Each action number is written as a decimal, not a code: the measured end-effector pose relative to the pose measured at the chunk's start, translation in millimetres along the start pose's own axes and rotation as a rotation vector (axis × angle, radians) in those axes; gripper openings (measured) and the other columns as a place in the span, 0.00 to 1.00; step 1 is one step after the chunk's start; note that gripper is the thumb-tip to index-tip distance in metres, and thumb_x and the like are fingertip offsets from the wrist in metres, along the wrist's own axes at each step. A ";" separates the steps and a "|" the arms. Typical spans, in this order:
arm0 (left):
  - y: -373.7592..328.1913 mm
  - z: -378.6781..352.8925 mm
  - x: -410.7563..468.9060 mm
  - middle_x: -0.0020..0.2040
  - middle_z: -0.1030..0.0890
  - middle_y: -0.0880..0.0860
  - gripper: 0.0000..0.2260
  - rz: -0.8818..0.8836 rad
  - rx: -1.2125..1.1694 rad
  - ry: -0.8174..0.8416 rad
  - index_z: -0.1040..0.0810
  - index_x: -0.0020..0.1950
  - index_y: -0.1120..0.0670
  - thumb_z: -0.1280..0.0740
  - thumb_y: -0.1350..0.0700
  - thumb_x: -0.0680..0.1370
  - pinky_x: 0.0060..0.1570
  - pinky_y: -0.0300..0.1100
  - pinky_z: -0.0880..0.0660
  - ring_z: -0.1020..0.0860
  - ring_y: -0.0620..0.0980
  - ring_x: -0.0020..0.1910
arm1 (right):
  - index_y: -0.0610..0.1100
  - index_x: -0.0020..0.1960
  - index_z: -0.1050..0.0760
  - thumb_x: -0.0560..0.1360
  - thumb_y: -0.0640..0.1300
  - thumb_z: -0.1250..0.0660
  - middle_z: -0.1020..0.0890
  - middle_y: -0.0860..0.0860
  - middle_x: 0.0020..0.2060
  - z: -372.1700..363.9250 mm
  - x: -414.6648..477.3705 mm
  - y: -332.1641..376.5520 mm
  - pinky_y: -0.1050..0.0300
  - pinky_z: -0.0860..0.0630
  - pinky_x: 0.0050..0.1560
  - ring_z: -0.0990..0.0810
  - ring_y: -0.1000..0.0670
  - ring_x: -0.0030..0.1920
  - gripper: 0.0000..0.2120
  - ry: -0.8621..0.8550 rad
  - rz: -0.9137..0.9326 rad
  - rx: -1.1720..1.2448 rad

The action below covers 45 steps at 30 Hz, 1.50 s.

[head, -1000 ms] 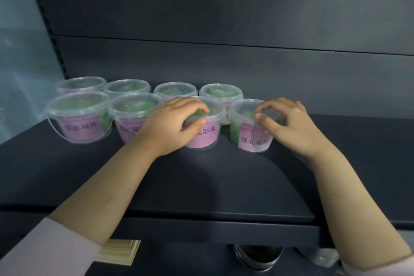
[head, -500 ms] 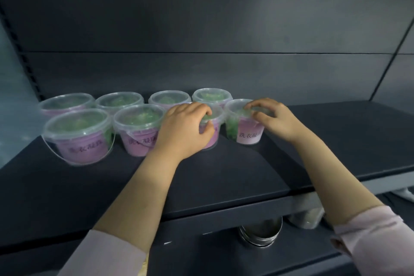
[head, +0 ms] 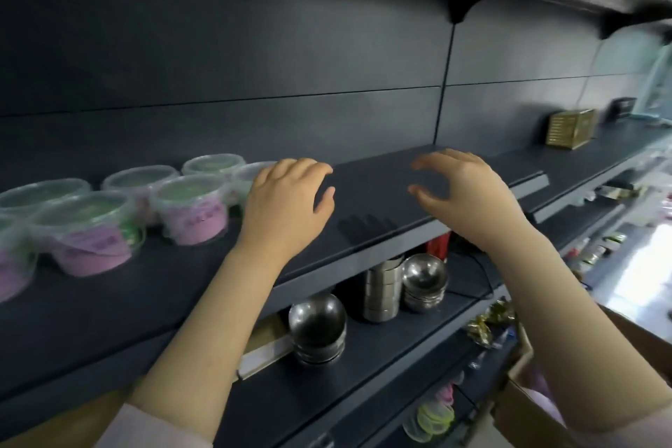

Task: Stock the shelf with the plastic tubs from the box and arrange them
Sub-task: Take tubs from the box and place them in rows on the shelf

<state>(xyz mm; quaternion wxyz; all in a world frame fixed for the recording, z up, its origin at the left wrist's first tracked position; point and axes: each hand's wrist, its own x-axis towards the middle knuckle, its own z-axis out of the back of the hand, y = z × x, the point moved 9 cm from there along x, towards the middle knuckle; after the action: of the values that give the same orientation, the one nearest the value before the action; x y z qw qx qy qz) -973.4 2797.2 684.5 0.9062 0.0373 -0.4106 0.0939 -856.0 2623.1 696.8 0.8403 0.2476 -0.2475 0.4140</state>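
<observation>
Several clear plastic tubs with pink labels and green contents stand in two rows at the left of the dark shelf. My left hand hovers just right of the rows, fingers spread, holding nothing; it hides part of one tub. My right hand floats above the bare right part of the shelf, fingers curled apart and empty. A cardboard box shows at the lower right edge, partly behind my right forearm.
Below the shelf, steel bowls and stacked steel tins sit on a lower shelf. A gold woven box stands far right on the shelf. More small goods fill the lower right shelves.
Both hands have let go of the tubs and drawn back to the right. My view has swung right, so the tubs now lie at the left.
</observation>
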 end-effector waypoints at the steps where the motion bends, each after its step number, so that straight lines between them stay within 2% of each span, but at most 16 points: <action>1: -22.4 -6.2 1.8 0.56 0.19 0.48 0.12 -0.021 -0.028 -0.009 0.22 0.59 0.52 0.36 0.51 0.77 0.56 0.48 0.30 0.24 0.53 0.57 | 0.49 0.63 0.24 0.75 0.51 0.32 0.21 0.52 0.59 11.5 -14.2 -18.4 0.50 0.27 0.58 0.27 0.46 0.62 0.17 -0.017 -0.022 -0.037; 7: -173.8 -58.5 3.2 0.58 0.21 0.47 0.14 -0.107 -0.185 -0.015 0.23 0.61 0.52 0.35 0.52 0.77 0.60 0.45 0.34 0.26 0.50 0.60 | 0.49 0.63 0.24 0.74 0.51 0.32 0.20 0.51 0.56 68.4 -109.5 -150.4 0.48 0.27 0.60 0.25 0.45 0.59 0.18 -0.030 -0.180 -0.139; 12: -304.1 -128.9 -21.4 0.60 0.22 0.47 0.15 -0.156 -0.311 0.130 0.24 0.62 0.51 0.38 0.50 0.78 0.61 0.47 0.31 0.27 0.49 0.62 | 0.49 0.62 0.23 0.74 0.50 0.30 0.20 0.50 0.55 100.4 -206.9 -270.5 0.50 0.26 0.56 0.24 0.46 0.57 0.17 0.025 -0.362 -0.142; 17: -409.9 -190.1 -44.1 0.59 0.22 0.47 0.18 -0.184 -0.404 0.269 0.25 0.63 0.51 0.44 0.47 0.77 0.60 0.47 0.30 0.27 0.49 0.61 | 0.48 0.58 0.21 0.71 0.43 0.29 0.18 0.47 0.52 119.5 -292.3 -379.8 0.50 0.27 0.53 0.23 0.42 0.54 0.16 0.087 -0.542 -0.118; 20: -453.1 -230.0 -51.8 0.59 0.22 0.47 0.15 -0.163 -0.462 0.357 0.24 0.62 0.51 0.40 0.49 0.78 0.59 0.46 0.31 0.27 0.49 0.61 | 0.47 0.59 0.22 0.71 0.44 0.29 0.19 0.47 0.52 118.0 -323.7 -434.1 0.52 0.29 0.52 0.23 0.43 0.53 0.16 0.107 -0.622 -0.121; 24: -489.8 -292.6 -61.6 0.63 0.24 0.47 0.17 -0.139 -0.501 0.497 0.26 0.65 0.50 0.39 0.48 0.78 0.64 0.48 0.32 0.29 0.49 0.64 | 0.48 0.60 0.23 0.71 0.43 0.28 0.20 0.49 0.57 93.7 -350.8 -497.0 0.58 0.33 0.54 0.25 0.45 0.59 0.18 0.128 -0.713 -0.044; 28: -512.2 -352.9 -67.7 0.60 0.23 0.46 0.15 -0.113 -0.558 0.576 0.25 0.63 0.51 0.37 0.49 0.78 0.62 0.43 0.34 0.28 0.47 0.62 | 0.46 0.62 0.23 0.72 0.41 0.28 0.20 0.48 0.56 61.2 -371.6 -557.5 0.60 0.33 0.53 0.24 0.46 0.58 0.19 0.146 -0.851 0.042; 32: -526.1 -407.7 -75.3 0.63 0.25 0.45 0.16 -0.038 -0.593 0.661 0.26 0.65 0.50 0.38 0.47 0.79 0.63 0.45 0.33 0.30 0.47 0.64 | 0.43 0.64 0.24 0.72 0.43 0.28 0.20 0.48 0.58 27.6 -387.3 -607.2 0.55 0.29 0.59 0.24 0.45 0.60 0.21 0.233 -0.946 0.052; 35: -536.9 -441.4 -82.6 0.60 0.22 0.47 0.18 0.015 -0.614 0.707 0.23 0.62 0.51 0.40 0.44 0.77 0.60 0.47 0.29 0.27 0.49 0.61 | 0.43 0.64 0.24 0.72 0.44 0.28 0.20 0.47 0.58 9.7 -393.3 -635.4 0.55 0.30 0.60 0.24 0.45 0.60 0.21 0.250 -0.972 0.074; 38: -549.2 -466.9 -89.1 0.57 0.20 0.48 0.23 0.043 -0.632 0.731 0.22 0.60 0.53 0.44 0.40 0.75 0.57 0.45 0.27 0.25 0.50 0.58 | 0.43 0.64 0.25 0.73 0.43 0.28 0.20 0.48 0.59 -5.4 -398.0 -662.1 0.61 0.33 0.57 0.24 0.46 0.61 0.21 0.245 -1.011 0.117; 45: -568.0 -524.6 -115.1 0.53 0.19 0.47 0.21 0.271 -0.595 0.810 0.21 0.56 0.52 0.41 0.40 0.74 0.54 0.47 0.25 0.22 0.51 0.54 | 0.42 0.66 0.26 0.73 0.46 0.28 0.21 0.46 0.60 -62.7 -407.0 -741.7 0.60 0.33 0.54 0.24 0.46 0.60 0.23 0.430 -1.034 0.213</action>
<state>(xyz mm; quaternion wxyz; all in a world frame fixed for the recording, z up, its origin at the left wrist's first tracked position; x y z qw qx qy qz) -546.8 2300.6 257.1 0.9436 -0.3145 -0.0373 0.0964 -453.4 2032.3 240.2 0.9355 0.3300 0.1254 0.0128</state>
